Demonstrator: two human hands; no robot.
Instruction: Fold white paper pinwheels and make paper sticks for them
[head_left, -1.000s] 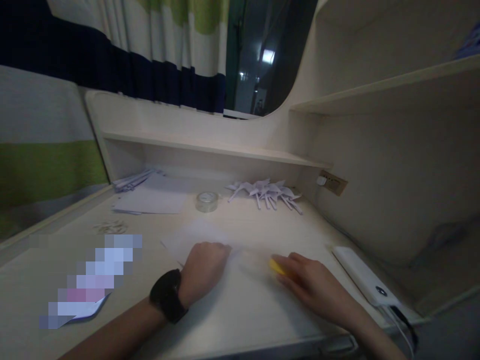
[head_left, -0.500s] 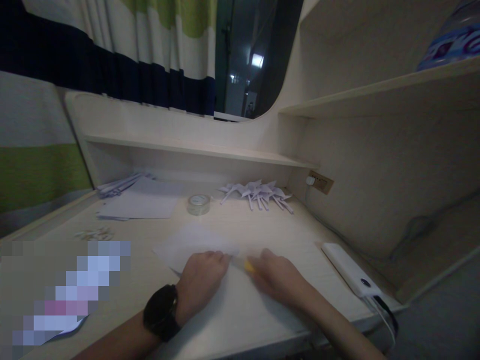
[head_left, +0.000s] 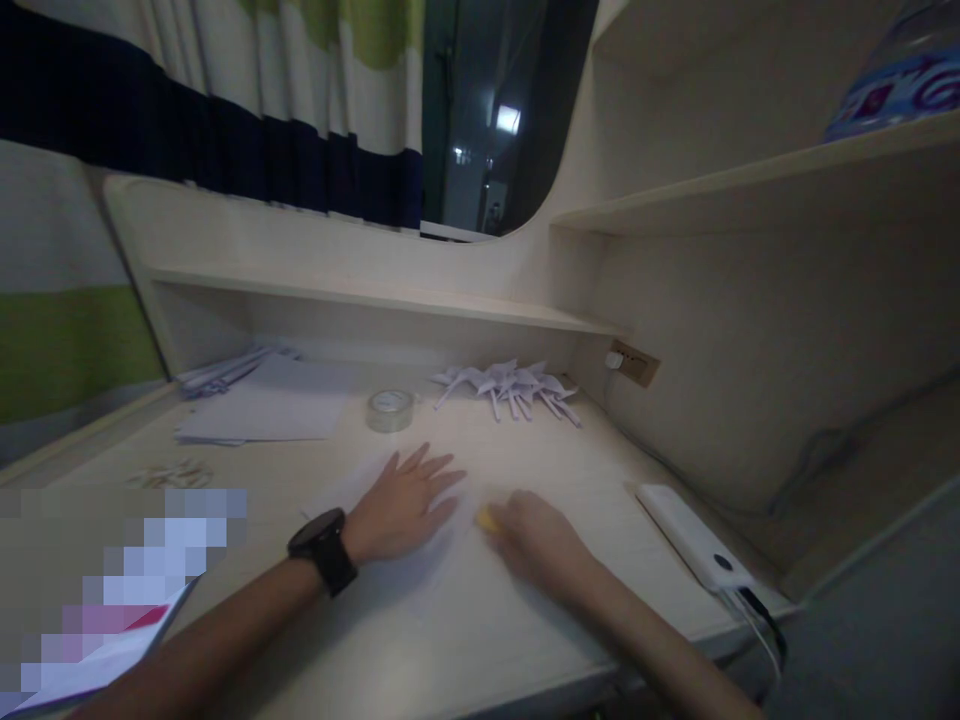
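My left hand [head_left: 409, 503], with a black watch on the wrist, lies palm down with fingers spread. Under it is a white sheet of paper [head_left: 349, 487], partly hidden by the hand and forearm. My right hand [head_left: 536, 540] is closed around a yellow-handled knife [head_left: 487, 519], just right of the paper. Motion blurs the knife and its blade is hard to make out. Beyond the hands stands a roll of clear tape [head_left: 390, 411]. Several folded paper pinwheels [head_left: 510, 385] on paper sticks lie at the back of the desk.
A stack of white paper [head_left: 266, 400] lies at the back left, with small pale pieces [head_left: 172, 474] in front. At the lower left is a blurred-out item [head_left: 135, 590]. On the right, a white power bank [head_left: 694, 537] has cables attached. A shelf holds a large bottle [head_left: 900, 85].
My left hand has gone from gripping the paper's edge to lying flat with spread fingers, a little farther forward. My right hand keeps the knife, shifted slightly. The view has turned slightly.
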